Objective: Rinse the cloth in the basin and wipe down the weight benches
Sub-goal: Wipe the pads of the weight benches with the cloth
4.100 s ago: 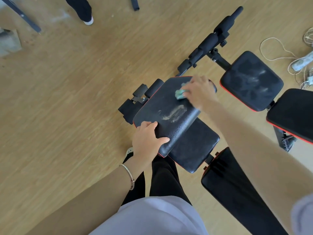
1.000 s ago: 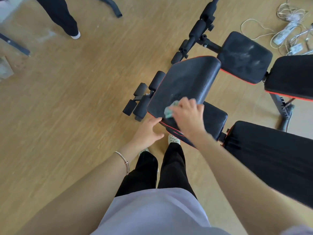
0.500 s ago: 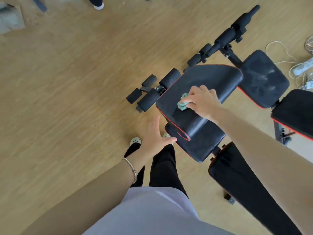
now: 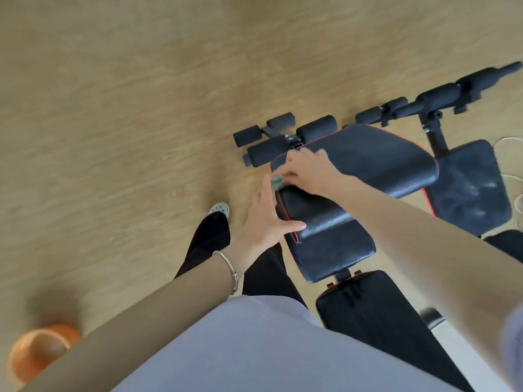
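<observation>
My right hand holds a small green cloth against the near left edge of the raised black pad with red piping on the nearest weight bench. My left hand lies with straight fingers along the pad's left side, thumb on its lower end. A flat black seat pad sits below it. A second bench's dusty pad is at the right. An orange basin stands on the floor at the lower left, blurred.
Black foam rollers stick out left of the bench, and a longer roller bar reaches to the upper right. Another black pad lies near my right leg. White cables trail at the right edge. Wooden floor extends to the left.
My right hand has slid the cloth from the middle of the pad to its left edge. My left hand has risen to touch the pad's side. The view has swung left, showing the basin.
</observation>
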